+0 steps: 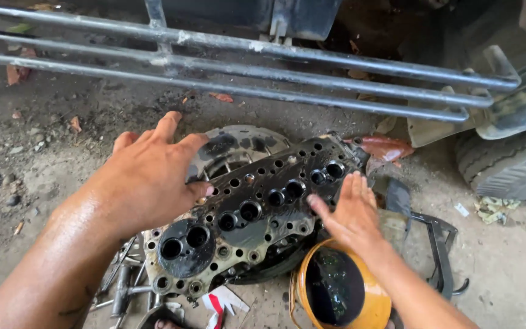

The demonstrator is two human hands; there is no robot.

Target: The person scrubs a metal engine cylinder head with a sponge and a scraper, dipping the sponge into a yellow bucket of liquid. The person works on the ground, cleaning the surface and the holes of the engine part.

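Both hands open, gripping nothing: left hand [153, 176] flat on upper edge of oily cylinder head [251, 213] lying on dirt floor [50, 140], right hand [351, 213] at its right side above yellow bucket [369, 301]; best gripped evenly by both ends, surface looks slippery.

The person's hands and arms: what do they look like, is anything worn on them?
Both are bare: no gloves, sleeves, watch or rings show. The left hand and its forearm look wet and glossy, as if oily, with a dark smudge low on the forearm. The right hand also has a slight sheen, and its forearm is bare to the picture's edge.
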